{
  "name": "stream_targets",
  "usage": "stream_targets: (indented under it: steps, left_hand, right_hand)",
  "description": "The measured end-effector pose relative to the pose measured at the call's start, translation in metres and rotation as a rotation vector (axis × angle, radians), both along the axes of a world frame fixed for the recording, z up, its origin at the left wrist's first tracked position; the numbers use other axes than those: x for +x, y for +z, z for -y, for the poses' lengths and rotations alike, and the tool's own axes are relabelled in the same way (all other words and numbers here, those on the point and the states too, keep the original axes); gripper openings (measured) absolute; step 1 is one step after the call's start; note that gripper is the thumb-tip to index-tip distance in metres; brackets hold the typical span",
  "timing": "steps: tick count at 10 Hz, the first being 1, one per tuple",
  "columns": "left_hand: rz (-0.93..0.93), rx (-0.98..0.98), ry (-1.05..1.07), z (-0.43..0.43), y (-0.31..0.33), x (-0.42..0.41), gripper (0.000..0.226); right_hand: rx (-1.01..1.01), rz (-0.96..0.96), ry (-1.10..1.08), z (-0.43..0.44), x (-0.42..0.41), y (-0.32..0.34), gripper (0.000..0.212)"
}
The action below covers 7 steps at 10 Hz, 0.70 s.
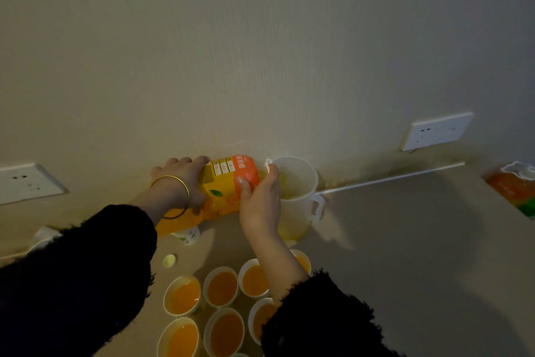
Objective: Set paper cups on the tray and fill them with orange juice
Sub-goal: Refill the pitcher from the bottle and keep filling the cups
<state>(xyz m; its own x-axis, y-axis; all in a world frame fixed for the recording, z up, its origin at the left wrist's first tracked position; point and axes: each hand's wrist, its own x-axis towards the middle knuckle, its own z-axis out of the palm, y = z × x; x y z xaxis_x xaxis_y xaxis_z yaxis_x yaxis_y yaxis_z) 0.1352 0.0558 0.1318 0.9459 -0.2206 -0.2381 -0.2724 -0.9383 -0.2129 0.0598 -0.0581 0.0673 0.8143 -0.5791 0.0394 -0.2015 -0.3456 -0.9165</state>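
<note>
The step in hand is pouring juice from the big orange bottle (pixel 224 183) into the white jug (pixel 299 206), not into cups. The bottle lies tipped on its side with its mouth over the jug's rim, and yellow juice shows inside the jug. The left grip (pixel 181 180) is curled over the fat end of the bottle and holds it up. The right grip (pixel 260 200) is wrapped round the thin end by the mouth, just beside the jug. So the bottle sits between the two grips, and both have hold of it. The paper cups (pixel 222 285) stand close together below the right grip, and the ones I can see are full of juice. I cannot see a tray under them. A small cap (pixel 169 260) lies on the desk (pixel 405 226) below the left grip. Next, I think the bottle must be tipped slowly with its mouth right over the jug, so no juice runs onto the desk
</note>
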Motion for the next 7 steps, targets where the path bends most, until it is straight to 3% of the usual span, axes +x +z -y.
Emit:
stream_targets:
  steps: [7]
  left_hand:
    - [0.002,0.022,-0.007,0.0008,0.0005,0.0022,0.11]
  right_hand:
    - [0.024,-0.013,-0.001,-0.0022,0.0006,-0.0006,0.071]
